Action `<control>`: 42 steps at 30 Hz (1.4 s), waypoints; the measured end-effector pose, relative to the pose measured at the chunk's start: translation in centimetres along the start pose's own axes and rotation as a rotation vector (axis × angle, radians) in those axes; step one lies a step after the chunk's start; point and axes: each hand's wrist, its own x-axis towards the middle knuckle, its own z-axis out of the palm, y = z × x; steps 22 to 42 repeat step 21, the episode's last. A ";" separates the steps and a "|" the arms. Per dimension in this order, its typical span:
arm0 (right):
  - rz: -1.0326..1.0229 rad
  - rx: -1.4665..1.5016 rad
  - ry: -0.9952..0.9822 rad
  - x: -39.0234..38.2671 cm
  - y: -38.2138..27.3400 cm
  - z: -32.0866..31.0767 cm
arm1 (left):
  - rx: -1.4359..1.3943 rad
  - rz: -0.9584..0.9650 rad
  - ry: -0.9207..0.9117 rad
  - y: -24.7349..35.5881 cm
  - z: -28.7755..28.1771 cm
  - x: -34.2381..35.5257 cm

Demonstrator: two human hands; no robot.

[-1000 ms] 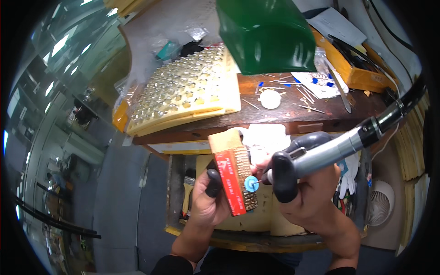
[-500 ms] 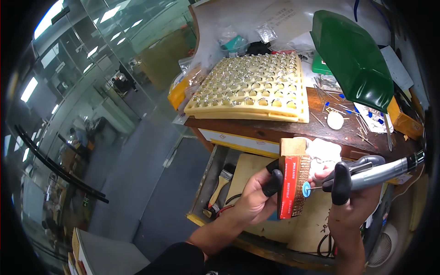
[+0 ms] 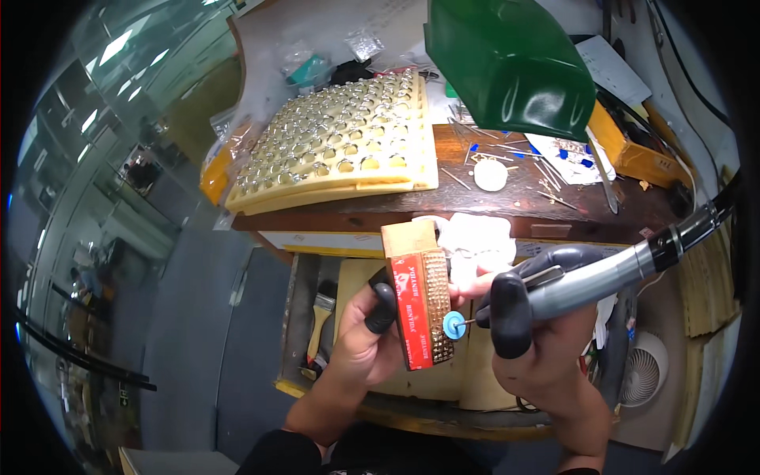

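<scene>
My left hand [image 3: 362, 339], black covers on its fingertips, grips a block [image 3: 413, 321] with a red printed side and a bare wooden top. One side of the block carries rows of small gold-coloured bumps. In my right hand [image 3: 518, 348], also with black fingertip covers, lies a grey rotary handpiece [image 3: 598, 279], closed in by the fingers. A small blue disc [image 3: 454, 324] on its thin shaft sits against the bumpy side, though I cannot tell whether it is spinning. Behind the block, a crumpled white cloth [image 3: 479, 237] is partly hidden.
A cream tray [image 3: 317, 194] of many silver rings stands on the wooden bench [image 3: 348, 212]. To its right are scattered thin metal shafts, a round white piece [image 3: 491, 175] and a green hood [image 3: 514, 67]. Beneath my hands an open drawer [image 3: 286, 317] holds a paintbrush [image 3: 318, 328].
The view has swung to the right, so the scene sits further left. Both hands keep their hold, and the blue disc stays at the block's bumpy side.
</scene>
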 end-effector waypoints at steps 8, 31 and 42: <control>-0.016 -0.101 -0.210 0.1 -0.4 -0.9 | 0.042 0.011 0.032 0.0 0.1 -0.5; -0.011 -0.109 -0.199 0.1 -0.2 -0.9 | 0.035 0.039 -0.037 -0.2 0.0 -0.3; -0.011 -0.109 -0.199 0.1 -0.2 -0.9 | 0.035 0.039 -0.037 -0.2 0.0 -0.3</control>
